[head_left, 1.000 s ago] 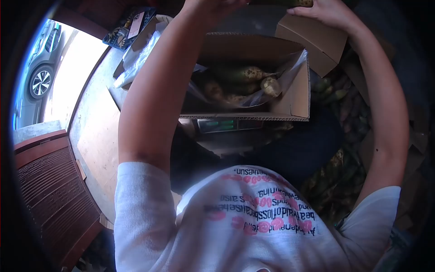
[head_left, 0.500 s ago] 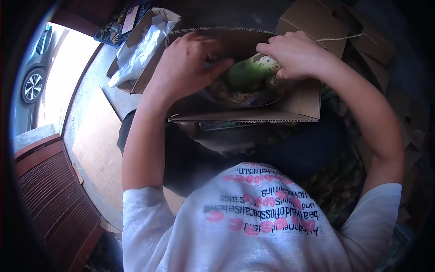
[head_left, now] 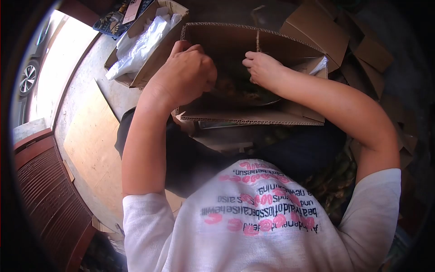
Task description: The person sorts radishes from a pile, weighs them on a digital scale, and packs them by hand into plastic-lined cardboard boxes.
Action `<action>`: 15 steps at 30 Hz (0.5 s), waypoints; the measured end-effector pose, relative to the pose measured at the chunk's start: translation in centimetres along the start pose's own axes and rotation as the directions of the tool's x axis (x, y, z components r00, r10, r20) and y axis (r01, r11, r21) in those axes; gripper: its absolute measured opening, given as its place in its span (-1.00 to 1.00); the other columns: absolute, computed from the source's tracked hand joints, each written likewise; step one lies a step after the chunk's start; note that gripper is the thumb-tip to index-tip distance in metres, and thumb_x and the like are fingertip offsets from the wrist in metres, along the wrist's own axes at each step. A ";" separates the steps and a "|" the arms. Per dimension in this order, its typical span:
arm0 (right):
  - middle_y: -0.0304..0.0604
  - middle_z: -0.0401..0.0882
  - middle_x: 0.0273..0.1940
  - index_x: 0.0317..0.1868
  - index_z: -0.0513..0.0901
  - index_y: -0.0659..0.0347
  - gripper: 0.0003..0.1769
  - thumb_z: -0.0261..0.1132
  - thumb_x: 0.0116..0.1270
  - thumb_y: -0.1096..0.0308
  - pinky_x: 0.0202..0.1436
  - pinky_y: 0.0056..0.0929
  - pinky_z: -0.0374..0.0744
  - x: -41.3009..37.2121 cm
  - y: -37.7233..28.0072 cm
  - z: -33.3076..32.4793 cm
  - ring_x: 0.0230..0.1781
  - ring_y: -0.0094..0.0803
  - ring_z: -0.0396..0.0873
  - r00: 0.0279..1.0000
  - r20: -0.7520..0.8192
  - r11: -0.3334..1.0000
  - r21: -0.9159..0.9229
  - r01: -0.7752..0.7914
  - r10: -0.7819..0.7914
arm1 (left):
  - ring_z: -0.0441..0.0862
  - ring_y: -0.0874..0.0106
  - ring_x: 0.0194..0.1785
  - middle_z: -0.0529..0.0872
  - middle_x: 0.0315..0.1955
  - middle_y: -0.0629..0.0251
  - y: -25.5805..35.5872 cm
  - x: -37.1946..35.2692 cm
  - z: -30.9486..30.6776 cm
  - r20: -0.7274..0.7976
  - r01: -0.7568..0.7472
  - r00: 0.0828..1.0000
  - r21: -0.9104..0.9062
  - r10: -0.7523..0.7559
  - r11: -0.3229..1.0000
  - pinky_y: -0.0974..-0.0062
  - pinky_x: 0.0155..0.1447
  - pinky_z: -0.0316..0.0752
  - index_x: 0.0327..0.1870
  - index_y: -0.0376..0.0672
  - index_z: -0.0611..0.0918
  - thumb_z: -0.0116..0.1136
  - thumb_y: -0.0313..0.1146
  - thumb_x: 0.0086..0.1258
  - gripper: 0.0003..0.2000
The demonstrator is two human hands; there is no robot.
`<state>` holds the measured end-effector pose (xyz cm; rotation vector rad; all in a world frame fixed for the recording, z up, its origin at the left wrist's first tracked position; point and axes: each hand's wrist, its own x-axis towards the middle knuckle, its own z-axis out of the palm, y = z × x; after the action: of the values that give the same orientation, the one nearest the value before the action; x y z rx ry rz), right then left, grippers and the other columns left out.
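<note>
An open cardboard box (head_left: 199, 117) stands before me, its inside dark. My left hand (head_left: 192, 70) is over the box's left end, fingers curled closed; whatever they may grip is hidden. Over the middle of the box, my right hand (head_left: 263, 69) is pinched closed at the lower end of a thin, pale, stalk-like strand (head_left: 258, 41), which rises past the far rim. Below the hands, dim greenish and brown contents (head_left: 247, 86) lie in the box, too dark to name. Clear plastic (head_left: 319, 66) shows at the right corner.
To the left is a smaller carton (head_left: 136, 81) with crumpled white plastic (head_left: 142, 45); a pink phone-like object (head_left: 132, 11) lies on patterned fabric beyond it. Folded cardboard (head_left: 312, 34) is piled at right. A wooden board (head_left: 93, 131) lies on the floor.
My right hand has moved left and inward, and the strand now points up instead of right. The green, brown-spotted produce is no longer plainly visible. My left hand's fingers have curled closed.
</note>
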<state>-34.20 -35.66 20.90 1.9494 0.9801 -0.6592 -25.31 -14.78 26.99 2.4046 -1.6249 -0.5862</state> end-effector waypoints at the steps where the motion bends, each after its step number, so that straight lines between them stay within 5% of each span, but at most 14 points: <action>1: -0.67 0.60 -0.19 -0.24 0.73 -0.29 -0.82 0.21 0.20 0.11 0.22 -0.47 0.14 1.0 0.0 -0.5 0.10 -0.58 0.35 0.996 0.022 0.991 -0.105 0.089 -0.087 | 0.48 0.33 0.11 0.69 -0.24 0.31 -0.2 -0.1 0.1 -0.040 -0.025 0.999 0.009 0.025 1.000 0.33 0.34 0.20 -0.41 -0.08 0.75 0.37 -0.43 -0.03 -0.88; 3: -0.65 0.60 -0.05 -0.20 0.73 -0.28 -0.80 0.21 0.22 0.12 0.33 -0.45 0.06 3.2 -0.6 -1.2 0.19 -0.57 0.32 0.964 0.093 0.918 -0.294 0.266 -0.249 | 0.48 0.33 0.11 0.69 -0.26 0.32 -0.3 -0.3 0.3 -0.112 -0.078 0.990 0.030 0.081 0.997 0.34 0.32 0.23 -0.42 -0.09 0.75 0.35 -0.45 -0.01 -0.89; 6: -0.50 0.34 0.26 0.21 0.45 -0.18 -0.59 -0.01 0.39 0.04 0.35 -0.25 0.26 4.3 -1.2 -2.2 0.28 -0.44 0.27 0.909 0.245 0.759 -0.501 0.416 -0.337 | 0.50 0.32 0.09 0.69 -0.25 0.32 -0.7 -0.6 0.2 -0.172 -0.035 0.984 0.064 0.045 0.997 0.36 0.30 0.27 -0.43 -0.10 0.74 0.33 -0.49 -0.01 -0.90; 9: -0.35 0.19 0.39 0.41 0.21 -0.12 -0.42 -0.17 0.47 -0.10 0.28 -0.18 0.45 9.7 -5.6 4.1 0.23 -0.37 0.35 0.866 0.290 0.374 -0.812 0.447 -0.407 | 0.51 0.30 0.07 0.68 -0.25 0.32 -1.1 -0.6 0.1 -0.220 -0.049 0.973 0.120 0.075 0.992 0.37 0.25 0.34 -0.43 -0.12 0.73 0.32 -0.55 -0.02 -0.88; 10: -0.31 0.24 0.36 0.38 0.26 -0.12 -0.45 -0.17 0.47 -0.09 0.28 -0.22 0.44 8.4 -4.4 1.3 0.21 -0.37 0.37 0.830 0.368 0.151 -0.873 0.463 -0.419 | 0.51 0.30 0.06 0.67 -0.26 0.32 -1.0 -0.6 -0.1 -0.243 -0.049 0.967 0.127 0.079 0.991 0.36 0.23 0.37 -0.43 -0.13 0.72 0.31 -0.56 -0.02 -0.88; 12: -0.26 0.35 0.23 0.28 0.35 -0.07 -0.53 -0.09 0.43 0.02 0.25 -0.25 0.46 5.8 -2.5 -0.6 0.17 -0.33 0.41 0.793 0.134 0.345 -0.848 0.402 -0.594 | 0.52 0.29 0.05 0.65 -0.27 0.32 -0.6 -0.7 -0.6 -0.284 -0.050 0.955 0.138 0.088 0.989 0.35 0.19 0.42 -0.44 -0.14 0.71 0.31 -0.58 -0.02 -0.88; 13: -0.23 0.42 0.14 0.21 0.39 -0.01 -0.58 -0.02 0.39 0.12 0.20 -0.24 0.48 4.1 -1.8 0.3 0.15 -0.28 0.43 0.767 -0.226 0.701 -0.610 0.369 -0.601 | 0.52 0.29 0.04 0.64 -0.28 0.32 -0.4 -0.9 -0.7 -0.276 -0.046 0.958 0.129 0.081 0.991 0.35 0.17 0.44 -0.44 -0.14 0.71 0.30 -0.58 -0.02 -0.88; 14: -0.20 0.49 0.04 0.15 0.42 0.05 -0.64 0.06 0.36 0.23 0.16 -0.22 0.50 2.3 -1.4 1.4 0.13 -0.24 0.45 0.720 -0.543 0.900 -0.226 0.372 -0.433 | 0.52 0.28 0.04 0.63 -0.29 0.32 -0.2 -1.1 -0.8 -0.266 -0.043 0.961 0.116 0.073 0.992 0.34 0.15 0.46 -0.45 -0.14 0.71 0.30 -0.59 -0.02 -0.88; 15: -0.18 0.52 -0.01 0.12 0.43 0.09 -0.64 0.12 0.31 0.29 0.13 -0.20 0.51 0.8 -1.1 1.8 0.12 -0.21 0.45 0.775 -0.604 0.942 0.113 0.315 -0.187 | 0.52 0.28 0.03 0.61 -0.29 0.32 -0.1 -1.2 -0.7 -0.262 -0.035 0.963 0.103 0.061 0.994 0.34 0.13 0.47 -0.45 -0.15 0.70 0.30 -0.59 -0.02 -0.88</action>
<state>-34.74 -36.47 18.92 2.2902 1.6363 -0.2979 -25.31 -13.64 27.89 2.3789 -1.6233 -0.1696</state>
